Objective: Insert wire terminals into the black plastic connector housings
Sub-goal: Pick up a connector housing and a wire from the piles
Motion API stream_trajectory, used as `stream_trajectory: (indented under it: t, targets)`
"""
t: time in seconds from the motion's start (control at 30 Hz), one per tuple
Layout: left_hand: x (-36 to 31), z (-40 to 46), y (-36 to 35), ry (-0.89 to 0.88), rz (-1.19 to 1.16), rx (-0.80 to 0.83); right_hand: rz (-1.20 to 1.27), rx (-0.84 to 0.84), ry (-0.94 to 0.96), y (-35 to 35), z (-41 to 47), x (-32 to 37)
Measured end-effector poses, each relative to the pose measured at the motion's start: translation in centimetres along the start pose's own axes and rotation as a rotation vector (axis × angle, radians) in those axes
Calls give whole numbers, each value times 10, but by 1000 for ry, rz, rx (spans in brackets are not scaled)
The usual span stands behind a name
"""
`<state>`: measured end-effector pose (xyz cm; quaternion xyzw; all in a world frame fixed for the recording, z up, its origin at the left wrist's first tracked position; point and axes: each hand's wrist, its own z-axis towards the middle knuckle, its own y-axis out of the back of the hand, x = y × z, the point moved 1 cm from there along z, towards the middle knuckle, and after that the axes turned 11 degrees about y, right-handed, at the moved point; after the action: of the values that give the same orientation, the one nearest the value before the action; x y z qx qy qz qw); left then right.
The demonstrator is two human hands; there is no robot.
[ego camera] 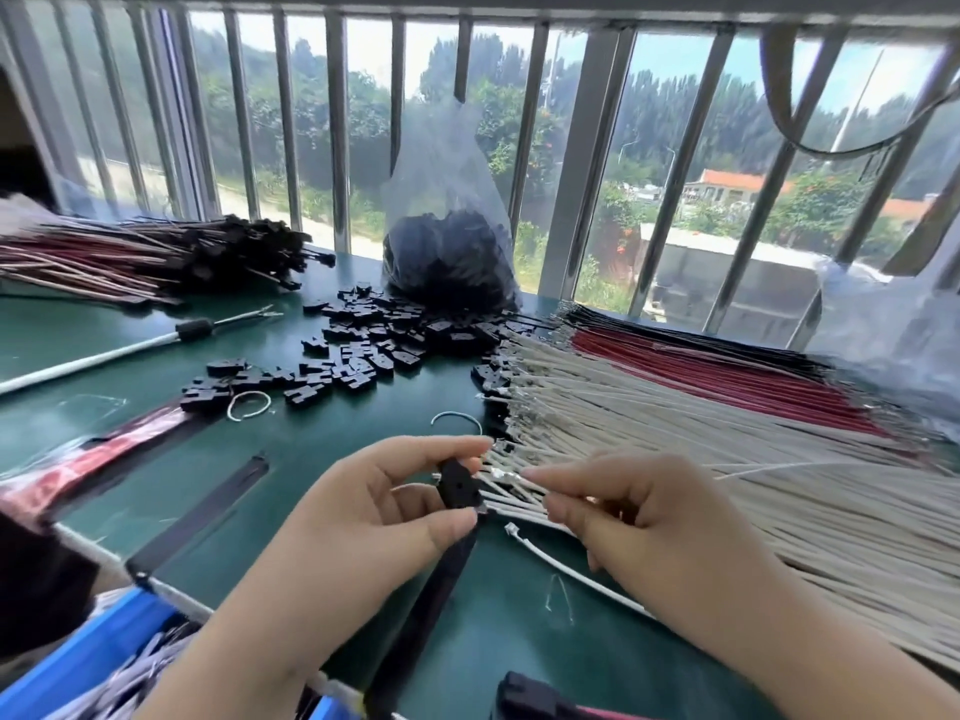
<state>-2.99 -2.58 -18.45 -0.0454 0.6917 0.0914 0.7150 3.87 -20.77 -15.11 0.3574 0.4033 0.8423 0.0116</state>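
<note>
So the left hand (384, 504) pinched a small black plastic connector housing (458, 485) while the right hand (623, 504) gripped a thin white wire (524, 478), its metal terminal (500, 473) lying crosswise, pointing left, just right of the housing.

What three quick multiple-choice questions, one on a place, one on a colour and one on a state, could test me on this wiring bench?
1. Where is the clear bag of black parts?
A. by the window bars
B. beside the blue bin
C. on the white wires

2. What colour is the table?
A. grey
B. dark green
C. brown

3. What does the left hand hold?
A. nothing
B. a red wire
C. a black connector housing

Answers: 1 A, the bag stands at the table's far edge under the bars. 2 B, bare surface shows green. 3 C, finger and thumb pinch the housing.
</note>
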Motion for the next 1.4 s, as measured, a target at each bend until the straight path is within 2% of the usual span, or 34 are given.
stream_trajectory:
  t: [0.2, 0.37, 0.53, 0.7, 0.87, 1.13, 1.23, 1.4]
  targets:
    - [-1, 0, -6, 4, 97, 68, -72, -11, 16, 2, -1, 2]
    - [1, 0, -9, 46, 13, 39, -149, 2, -1, 5, -2, -1]
    - [5, 0, -6, -40, 19, -77, -156, 6, 37, 9, -4, -1]
    - [3, 1, -6, -138, 46, -93, -126, 18, 65, 10, -6, -1]
    - [3, -1, -10, -66, 39, -58, -152, -4, 89, 9, -6, 0]
    - [-2, -3, -9, -54, -43, -30, -161, -31, 95, 8, -7, 1]
    - [-3, -4, -7, -26, 10, 6, -155, -47, 87, 9, -7, 1]
    - [-2, -2, -3, 33, -53, 111, -137, -72, 114, 8, -7, 3]
